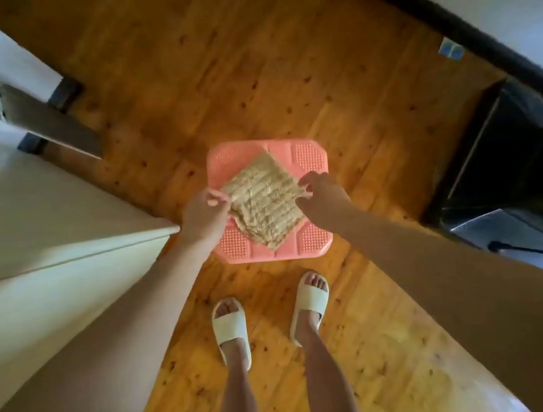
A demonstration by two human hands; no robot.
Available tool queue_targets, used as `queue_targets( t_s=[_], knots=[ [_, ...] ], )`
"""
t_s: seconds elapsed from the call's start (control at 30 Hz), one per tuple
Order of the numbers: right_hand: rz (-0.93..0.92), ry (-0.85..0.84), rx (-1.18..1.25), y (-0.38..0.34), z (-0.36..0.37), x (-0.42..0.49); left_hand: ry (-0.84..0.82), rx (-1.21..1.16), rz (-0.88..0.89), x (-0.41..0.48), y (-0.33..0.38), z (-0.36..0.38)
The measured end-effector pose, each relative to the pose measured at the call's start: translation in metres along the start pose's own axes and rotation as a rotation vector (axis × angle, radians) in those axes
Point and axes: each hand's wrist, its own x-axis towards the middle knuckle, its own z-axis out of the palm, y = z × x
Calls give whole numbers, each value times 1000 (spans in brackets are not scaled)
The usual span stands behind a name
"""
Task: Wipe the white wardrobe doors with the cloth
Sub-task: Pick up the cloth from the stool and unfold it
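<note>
While the cloth [263, 203] is stretched between the two hands, each grip is closed on one of its corners. The left-hand grip [203, 215] pinches the left corner between the thumb and curled fingers. The right-hand grip [321, 195] pinches the opposite corner in the same way. Neither grip holds anything else.

The cloth is beige, ribbed and roughly square. It spans the gap between the grips as a diamond, one free corner pointing away from the person and the other pointing back toward the person.

Directly beneath both grips stands a pink stool [309, 161] with a square seat and dotted panels at the corners. The cloth covers the middle of the seat. Whether the cloth rests on the seat or hangs above it cannot be told.

To the outer side of the left-hand grip stands the white wardrobe [39, 208]; its nearest corner lies just beside the left wrist. The cloth is apart from its doors.

Beyond the right-hand grip, well apart, stands a dark cabinet [515, 156].

Behind the grips, toward the person, two feet in white slippers [230, 329] stand on the wooden floor [279, 66].
</note>
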Motion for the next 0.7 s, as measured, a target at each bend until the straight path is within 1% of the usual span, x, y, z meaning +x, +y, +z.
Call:
queue_targets(
  t_s=[0.07,0.13,0.23,0.33,0.4,0.43,0.53,0.63,0.7],
  knots=[
    [23,79,-118,4,12,13,77,124,12,16,-14,9],
    [72,107,-123,5,26,21,60,173,-22,20,-22,19],
    [81,60,99,-3,41,28,36,141,7,18,-24,28],
    [-16,74,326,-25,41,26,-31,109,-17,12,-17,21],
    [-65,67,443,-48,33,14,-70,127,17,5,-7,12],
    [-91,72,487,-59,26,7,-52,124,59,1,0,6],
    [-188,133,572,-95,-12,-21,120,46,246,-15,34,-14],
    [-315,242,528,-133,-53,-54,225,-60,416,-47,86,-43],
    [-419,302,478,-161,-81,-86,251,-59,535,-75,131,-69]
  ],
)
